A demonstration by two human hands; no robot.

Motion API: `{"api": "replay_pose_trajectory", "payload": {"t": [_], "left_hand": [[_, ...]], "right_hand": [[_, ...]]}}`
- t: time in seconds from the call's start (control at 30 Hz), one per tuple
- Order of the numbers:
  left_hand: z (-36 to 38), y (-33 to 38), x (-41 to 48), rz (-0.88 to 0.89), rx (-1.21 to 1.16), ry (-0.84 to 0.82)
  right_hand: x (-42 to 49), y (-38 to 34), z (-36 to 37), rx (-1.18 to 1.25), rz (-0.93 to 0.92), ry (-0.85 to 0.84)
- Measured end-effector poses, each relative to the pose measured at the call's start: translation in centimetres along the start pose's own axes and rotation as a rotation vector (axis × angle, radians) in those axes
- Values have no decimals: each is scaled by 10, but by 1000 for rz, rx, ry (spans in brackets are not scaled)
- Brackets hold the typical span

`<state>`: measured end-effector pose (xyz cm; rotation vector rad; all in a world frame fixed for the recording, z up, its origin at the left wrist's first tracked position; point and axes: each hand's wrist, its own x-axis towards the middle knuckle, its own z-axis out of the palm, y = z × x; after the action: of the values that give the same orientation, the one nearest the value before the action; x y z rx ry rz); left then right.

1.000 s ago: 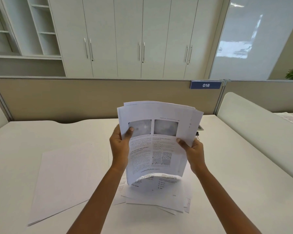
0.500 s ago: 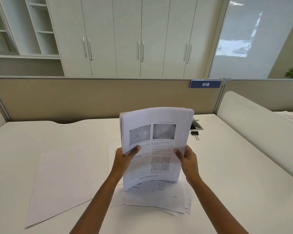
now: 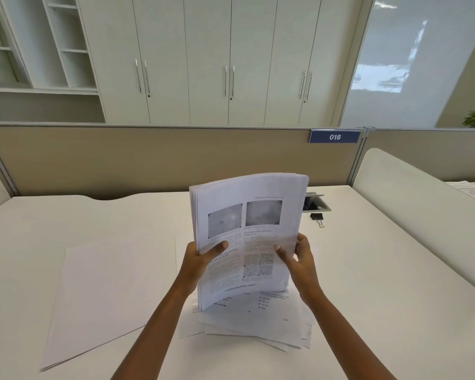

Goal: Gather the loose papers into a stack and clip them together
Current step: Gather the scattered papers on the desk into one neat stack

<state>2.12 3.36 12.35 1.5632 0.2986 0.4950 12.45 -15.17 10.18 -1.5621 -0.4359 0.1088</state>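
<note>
A stack of printed papers (image 3: 258, 215) stands upright on its bottom edge on the white desk (image 3: 395, 297), its top page showing two grey pictures and text. My left hand (image 3: 200, 259) grips the stack's left edge, thumb on the front page. My right hand (image 3: 299, 259) holds the right edge with thumb in front and fingers behind. More loose printed sheets (image 3: 258, 325) lie flat and fanned under the stack. A black binder clip (image 3: 317, 217) lies on the desk behind and to the right of the stack.
A pile of blank white sheets (image 3: 99, 297) lies on the desk to the left. A cable hatch (image 3: 317, 204) is set into the desk behind the clip. A beige partition (image 3: 148, 160) closes the far edge, and a white divider (image 3: 422, 215) stands on the right.
The stack has come down and its sheets have squared up from a fanned bundle. Both hands slid lower on its edges. The binder clip is now in plain view.
</note>
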Motion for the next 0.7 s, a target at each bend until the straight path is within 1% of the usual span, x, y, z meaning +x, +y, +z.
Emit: {"api": "replay_pose_trajectory", "payload": {"t": [0.07,0.13,0.23,0.3,0.37,0.47,0.5,0.53,0.57,0.6,0.63,0.67,0.7], "left_hand": [[1,-7,-3,-8,17,-6],[1,-14,-6,-15,20,3],[1,-20,-3,-48,-10,75],[1,-19,2,-80,10,139],[0,-14,7,-106,35,164],[-4,-7,13,-128,45,160],[-8,-10,14,-130,116,189],[-14,-15,15,-143,262,251],[-22,-23,16,-187,490,326],[-31,-31,15,-261,755,378],[-40,-40,12,-354,967,389],[-49,-48,9,-457,1087,383],[-58,-56,5,-555,1147,372]], "right_hand": [[-1,1,-2,15,13,8],[-2,4,-4,-8,51,-18],[0,8,-10,-126,156,-116],[2,12,-17,-184,198,-169],[4,14,-20,-211,182,-139],[8,17,-25,-176,163,-15],[9,17,-27,-165,177,12],[9,19,-30,-162,198,27],[8,22,-32,-167,224,36],[7,26,-36,-179,252,38],[5,29,-38,-197,281,37],[4,34,-41,-218,310,32],[2,38,-43,-242,335,24]]}}
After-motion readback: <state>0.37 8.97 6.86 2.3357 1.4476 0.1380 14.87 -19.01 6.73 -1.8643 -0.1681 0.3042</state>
